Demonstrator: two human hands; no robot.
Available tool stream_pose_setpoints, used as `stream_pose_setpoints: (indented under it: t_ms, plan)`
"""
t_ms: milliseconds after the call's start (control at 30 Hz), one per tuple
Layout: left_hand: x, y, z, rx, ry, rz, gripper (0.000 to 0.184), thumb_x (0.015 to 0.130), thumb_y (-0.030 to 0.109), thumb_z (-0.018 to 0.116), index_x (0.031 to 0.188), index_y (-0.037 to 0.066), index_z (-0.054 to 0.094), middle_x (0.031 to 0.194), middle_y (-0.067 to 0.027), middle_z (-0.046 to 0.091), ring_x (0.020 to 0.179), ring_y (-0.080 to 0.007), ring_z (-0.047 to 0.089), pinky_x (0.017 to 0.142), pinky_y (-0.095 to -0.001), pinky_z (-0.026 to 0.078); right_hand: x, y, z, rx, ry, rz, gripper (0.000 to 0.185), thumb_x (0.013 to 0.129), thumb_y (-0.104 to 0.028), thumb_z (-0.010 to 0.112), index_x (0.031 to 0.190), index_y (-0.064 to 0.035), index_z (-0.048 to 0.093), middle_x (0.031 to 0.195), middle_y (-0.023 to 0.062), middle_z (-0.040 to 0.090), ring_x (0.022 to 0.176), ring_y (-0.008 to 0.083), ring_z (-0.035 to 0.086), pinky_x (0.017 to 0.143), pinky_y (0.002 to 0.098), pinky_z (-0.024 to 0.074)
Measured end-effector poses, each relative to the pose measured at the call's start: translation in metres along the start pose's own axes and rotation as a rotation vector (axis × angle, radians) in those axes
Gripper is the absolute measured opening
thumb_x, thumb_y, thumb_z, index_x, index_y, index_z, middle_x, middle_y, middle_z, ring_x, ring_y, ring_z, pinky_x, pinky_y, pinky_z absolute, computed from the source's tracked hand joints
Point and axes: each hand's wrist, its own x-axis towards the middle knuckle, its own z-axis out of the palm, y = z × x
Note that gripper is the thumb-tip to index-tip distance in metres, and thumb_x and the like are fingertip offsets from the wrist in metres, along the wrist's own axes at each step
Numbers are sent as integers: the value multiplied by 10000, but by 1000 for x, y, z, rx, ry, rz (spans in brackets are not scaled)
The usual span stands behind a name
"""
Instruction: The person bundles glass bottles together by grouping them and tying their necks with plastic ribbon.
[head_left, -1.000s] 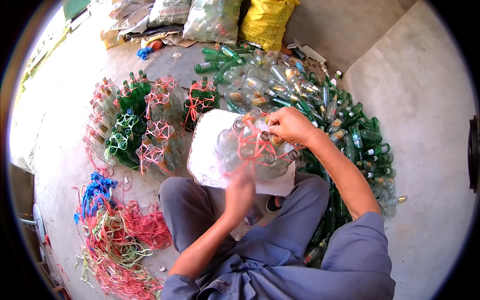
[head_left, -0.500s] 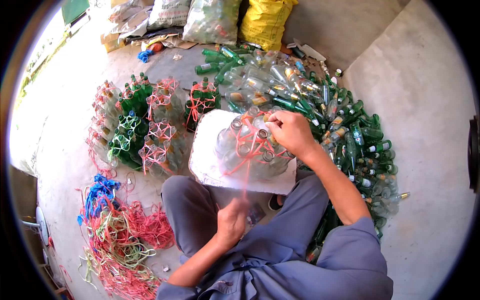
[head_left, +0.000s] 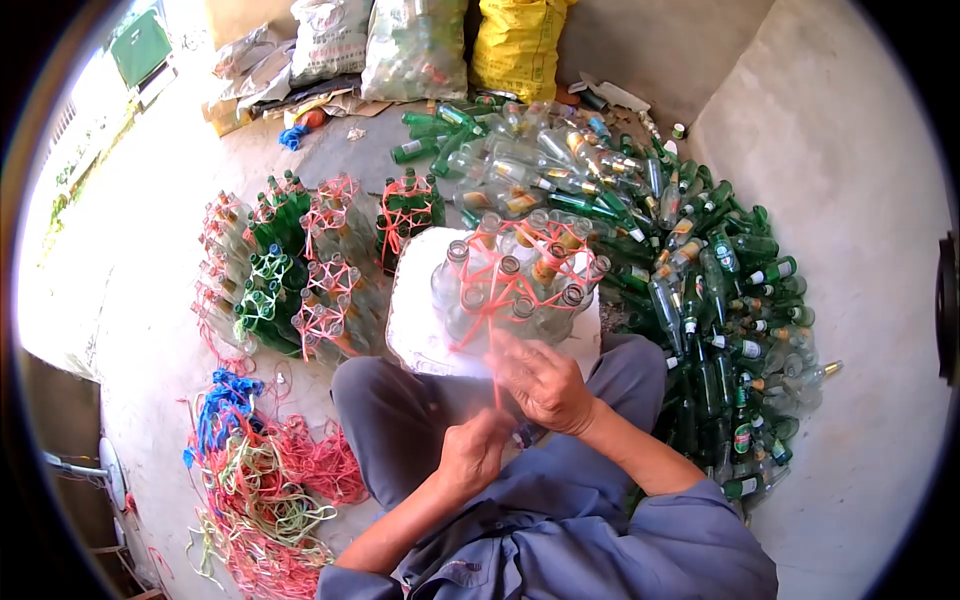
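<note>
A bundle of clear glass bottles (head_left: 458, 285) stands upright on a white block (head_left: 415, 335) before my knees. Red plastic string (head_left: 490, 268) criss-crosses between the bottle necks. One strand runs from the bundle's near side down toward my lap. My left hand (head_left: 474, 452) is closed in a fist around the lower part of that strand. Just above it, my right hand (head_left: 548, 388) is at the same strand, close to the near bottles. Its fingertips are smeared by motion, so I cannot see whether they grip the string.
Tied bottle bundles (head_left: 325, 310) stand to the left. A tangled heap of red, green and blue string (head_left: 270, 480) lies at front left. Loose bottles (head_left: 715, 290) pile up along the right and back. Filled sacks (head_left: 415, 50) line the back wall.
My right hand has left the bottle necks and come down toward me, to the strand above my left hand. My left hand stays low. The view has shifted slightly.
</note>
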Motion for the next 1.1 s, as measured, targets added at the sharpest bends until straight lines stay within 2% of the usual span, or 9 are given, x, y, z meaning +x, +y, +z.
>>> stream_pose_setpoints:
  t_ms: [100, 200, 300, 400, 500, 667, 867, 1000, 1100]
  plan:
    - [-4, -2, 2, 13, -10, -16, 172, 878, -68, 564, 1012, 14, 634, 766, -145, 654, 688, -319, 688, 638, -378, 547, 3, -2, 2, 21, 66, -1, 413, 840, 3, 675, 1250, -43, 666, 1346, 178, 623, 1029, 307, 685, 786, 365, 588]
    - [-5, 0, 6, 49, -9, -9, 179, 888, -62, 560, 1037, 14, 624, 751, -135, 645, 676, -308, 684, 637, -372, 546, 11, -29, 13, 609, 324, 561, 374, 921, -32, 656, 1293, -11, 623, 1258, 146, 673, 983, 227, 690, 796, 319, 576]
    - [-6, -2, 12, 63, -19, -7, 180, 898, -58, 554, 1051, 13, 616, 744, -133, 644, 674, -305, 686, 635, -372, 545, 8, -27, 22, 744, 343, 746, 377, 992, -110, 622, 1342, 20, 571, 1104, 96, 708, 912, 157, 686, 784, 287, 564]
    - [-6, -4, 14, 94, -43, 3, 181, 907, -56, 549, 1063, 11, 612, 748, -135, 653, 676, -308, 689, 637, -372, 547, 14, -30, 21, 1162, 304, 982, 306, 1013, -118, 581, 1260, 62, 574, 977, 96, 680, 825, 113, 660, 709, 281, 556]
    - [0, 2, 12, 102, -72, 0, 168, 891, -48, 572, 1035, 14, 633, 763, -133, 668, 686, -310, 691, 641, -375, 549, 3, -16, 34, 1364, 235, 1314, 308, 1030, -244, 576, 1050, 53, 653, 732, 2, 578, 610, 63, 522, 544, 255, 415]
    - [38, 9, -16, 363, 38, 342, 89, 794, -4, 693, 877, 28, 702, 772, -119, 687, 716, -289, 681, 656, -374, 545, 6, -16, 49, 1130, 401, 1206, 444, 1022, -332, 573, 740, 1, 656, 585, -38, 453, 543, 56, 389, 518, 263, 298]
    - [119, 49, -57, 737, -56, 524, 586, 691, 64, 749, 1251, 25, 580, 1276, -168, 617, 1208, -376, 561, 1030, -479, 436, 9, -12, 52, 1202, 351, 1256, 443, 1009, -286, 574, 681, 7, 636, 552, -9, 468, 512, 84, 427, 498, 300, 325]
    - [169, 30, -60, 754, -211, 482, 782, 693, 121, 792, 1412, 61, 490, 1372, -165, 585, 1345, -373, 480, 1126, -503, 346, 6, -9, 51, 1035, 323, 1051, 403, 999, -218, 566, 681, 24, 620, 532, 40, 492, 465, 104, 447, 455, 321, 329]
    - [187, 18, -69, 783, -342, 461, 801, 709, 173, 794, 1436, 64, 476, 1406, -152, 573, 1373, -353, 465, 1139, -500, 318, 4, -6, 52, 1114, 322, 1122, 371, 992, -195, 570, 702, 30, 619, 523, 68, 488, 443, 113, 441, 436, 325, 332]
